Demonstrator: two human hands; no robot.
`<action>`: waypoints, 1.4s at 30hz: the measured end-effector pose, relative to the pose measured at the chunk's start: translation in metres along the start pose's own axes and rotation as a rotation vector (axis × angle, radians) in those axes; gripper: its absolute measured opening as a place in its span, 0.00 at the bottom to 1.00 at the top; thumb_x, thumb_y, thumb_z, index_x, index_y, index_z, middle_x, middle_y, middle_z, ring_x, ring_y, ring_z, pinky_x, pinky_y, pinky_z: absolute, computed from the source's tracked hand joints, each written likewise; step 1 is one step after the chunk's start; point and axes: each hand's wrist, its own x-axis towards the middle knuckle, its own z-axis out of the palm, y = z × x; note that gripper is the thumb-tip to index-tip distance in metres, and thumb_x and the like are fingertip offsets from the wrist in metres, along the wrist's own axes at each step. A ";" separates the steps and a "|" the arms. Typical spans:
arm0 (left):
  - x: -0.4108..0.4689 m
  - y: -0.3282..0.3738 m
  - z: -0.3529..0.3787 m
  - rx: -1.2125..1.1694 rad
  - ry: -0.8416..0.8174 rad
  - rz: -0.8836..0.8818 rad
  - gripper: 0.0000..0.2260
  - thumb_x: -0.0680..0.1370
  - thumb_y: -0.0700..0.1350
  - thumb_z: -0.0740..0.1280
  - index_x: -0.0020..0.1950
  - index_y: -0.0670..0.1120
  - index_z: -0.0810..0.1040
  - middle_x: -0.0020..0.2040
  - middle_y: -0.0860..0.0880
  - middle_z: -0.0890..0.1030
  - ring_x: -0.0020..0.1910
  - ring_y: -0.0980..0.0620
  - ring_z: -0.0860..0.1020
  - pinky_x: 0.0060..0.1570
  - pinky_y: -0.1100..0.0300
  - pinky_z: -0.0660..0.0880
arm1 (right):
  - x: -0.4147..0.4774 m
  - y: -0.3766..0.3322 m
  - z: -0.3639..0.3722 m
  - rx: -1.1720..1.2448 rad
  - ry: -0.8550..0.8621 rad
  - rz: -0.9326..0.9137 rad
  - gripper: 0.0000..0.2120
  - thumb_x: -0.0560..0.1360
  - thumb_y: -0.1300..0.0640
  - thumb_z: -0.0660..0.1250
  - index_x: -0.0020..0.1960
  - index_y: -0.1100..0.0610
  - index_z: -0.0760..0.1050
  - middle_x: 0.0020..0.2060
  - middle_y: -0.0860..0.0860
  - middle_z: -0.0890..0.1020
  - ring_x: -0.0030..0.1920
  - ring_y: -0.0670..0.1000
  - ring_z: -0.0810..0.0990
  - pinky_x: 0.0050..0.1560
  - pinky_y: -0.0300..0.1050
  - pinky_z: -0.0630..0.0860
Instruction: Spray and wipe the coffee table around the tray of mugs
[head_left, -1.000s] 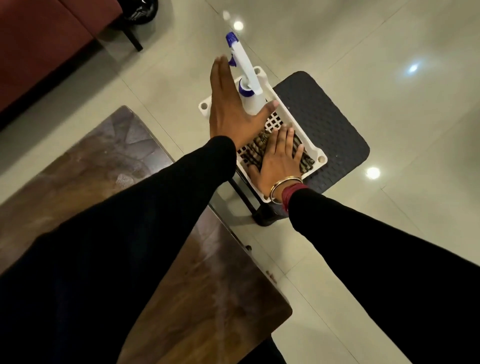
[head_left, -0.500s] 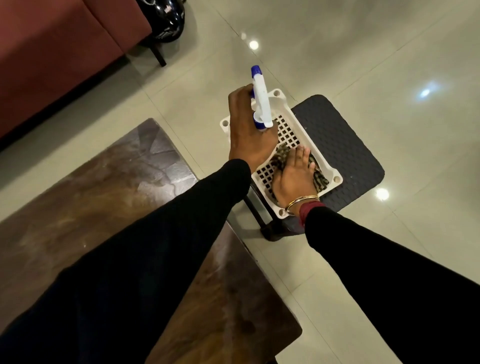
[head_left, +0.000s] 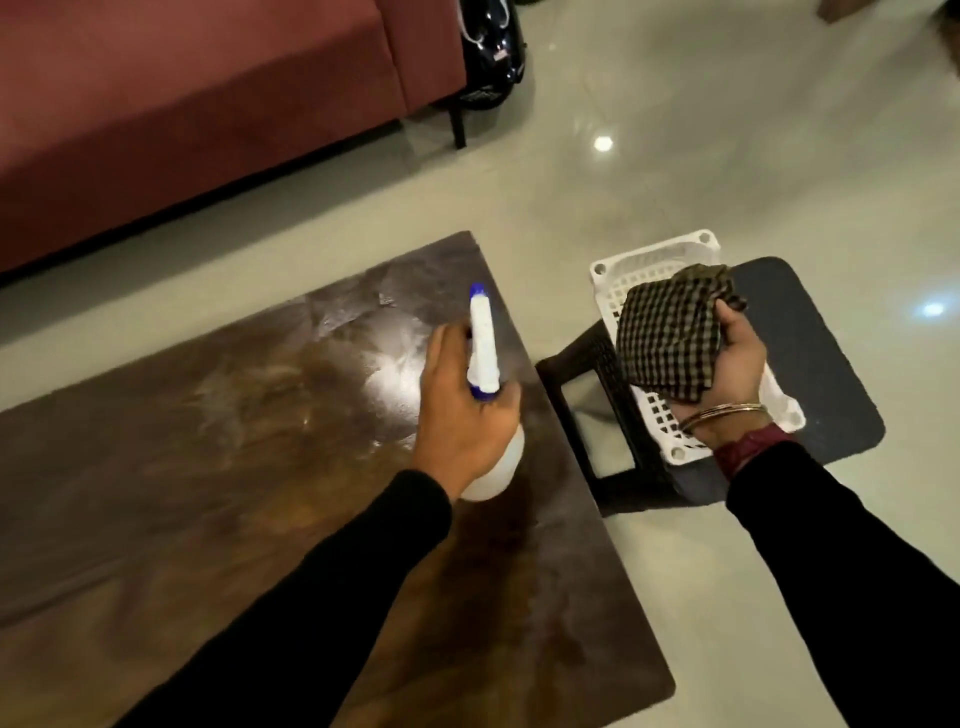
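Left hand (head_left: 462, 410) grips the spray bottle (head_left: 485, 364) over the coffee table (head_left: 208, 441); right hand (head_left: 727, 364) clutches the checked cloth (head_left: 670, 332) above the white basket (head_left: 660, 254).

The dark brown wooden bench (head_left: 218, 467) is lying to the left, with the dark woven-plastic stool (head_left: 587, 374) standing just beside its right edge and carrying the white perforated plastic basket (head_left: 654, 260). The left hand (head_left: 457, 415) is holding the white plastic spray bottle with a blue nozzle (head_left: 483, 338) above the bench's far right corner, while the right hand (head_left: 737, 358) is holding the checked brown-and-cream cloth (head_left: 670, 332) above the basket. The maroon upholstered sofa (head_left: 208, 104) is sitting behind the bench across a strip of pale tiled floor (head_left: 675, 156), with the glossy black bag (head_left: 488, 52) just right of it.
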 end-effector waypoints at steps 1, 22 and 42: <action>-0.005 -0.006 -0.016 0.016 0.007 -0.043 0.16 0.70 0.35 0.71 0.55 0.45 0.74 0.50 0.46 0.75 0.45 0.48 0.76 0.46 0.56 0.77 | -0.005 0.011 0.014 0.000 -0.022 0.006 0.23 0.83 0.47 0.56 0.65 0.60 0.82 0.65 0.58 0.83 0.66 0.60 0.81 0.73 0.60 0.72; -0.023 -0.063 -0.109 0.109 -0.080 -0.289 0.09 0.64 0.34 0.71 0.41 0.41 0.75 0.35 0.42 0.78 0.33 0.45 0.74 0.36 0.45 0.73 | 0.002 0.200 0.095 -2.038 -0.183 -0.564 0.32 0.81 0.35 0.43 0.84 0.41 0.50 0.85 0.49 0.46 0.85 0.56 0.43 0.77 0.74 0.42; -0.077 -0.088 -0.133 0.064 -0.099 -0.299 0.11 0.68 0.47 0.69 0.48 0.48 0.74 0.43 0.51 0.74 0.41 0.49 0.76 0.38 0.46 0.77 | 0.083 0.176 0.153 -2.205 -0.258 -0.567 0.35 0.79 0.31 0.50 0.83 0.42 0.53 0.85 0.49 0.49 0.84 0.60 0.46 0.78 0.74 0.49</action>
